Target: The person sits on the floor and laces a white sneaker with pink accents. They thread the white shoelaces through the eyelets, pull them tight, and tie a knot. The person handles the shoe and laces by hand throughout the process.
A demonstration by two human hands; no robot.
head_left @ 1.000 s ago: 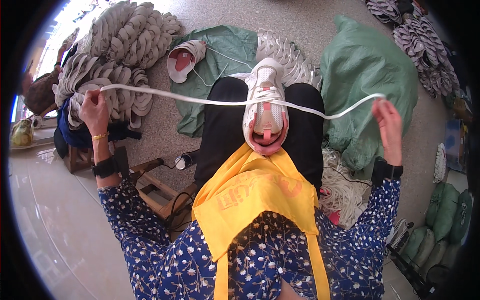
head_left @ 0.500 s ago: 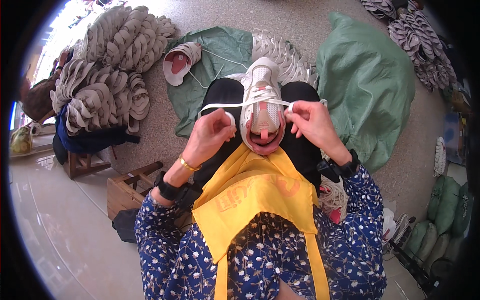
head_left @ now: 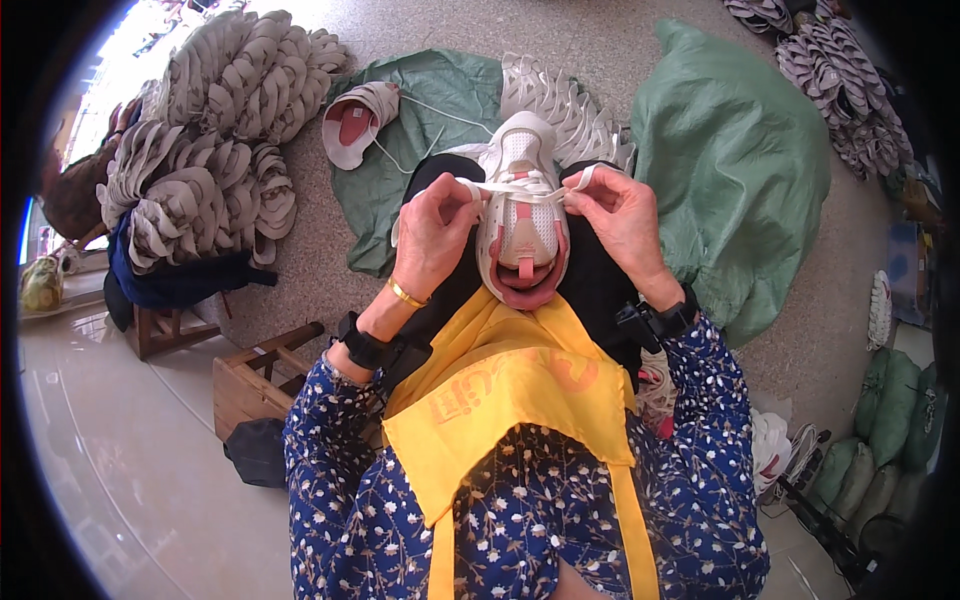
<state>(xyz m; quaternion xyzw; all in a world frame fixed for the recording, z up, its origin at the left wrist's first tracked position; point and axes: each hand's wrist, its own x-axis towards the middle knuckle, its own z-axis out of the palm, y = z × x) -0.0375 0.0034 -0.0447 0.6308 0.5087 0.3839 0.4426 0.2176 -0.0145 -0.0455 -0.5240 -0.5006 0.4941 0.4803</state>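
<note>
A white and beige sneaker (head_left: 524, 238) with pink trim rests between my knees, its toe pointing away and its heel opening toward me. White shoelace (head_left: 508, 187) runs across its front part. My left hand (head_left: 436, 228) pinches the lace on the left side of the shoe, fingers closed. On the right side, my right hand (head_left: 618, 222) is closed on the lace too, with a white loop standing up at its fingertips. How the lace crosses over the tongue is partly too small to make out. A yellow apron (head_left: 500, 385) covers my lap below the heel.
Ahead on the floor, a second shoe upper (head_left: 357, 125) lies on a green sheet (head_left: 425, 85) beside a row of white uppers (head_left: 560, 110). A green sack (head_left: 730, 180) stands right. Stacked shoe uppers (head_left: 200, 190) and a wooden stool (head_left: 262, 385) are left.
Both hands have risen slightly and moved away from me, the left one also closer to the shoe. The lace, stretched out wide before, is now gathered nearer the shoe.
</note>
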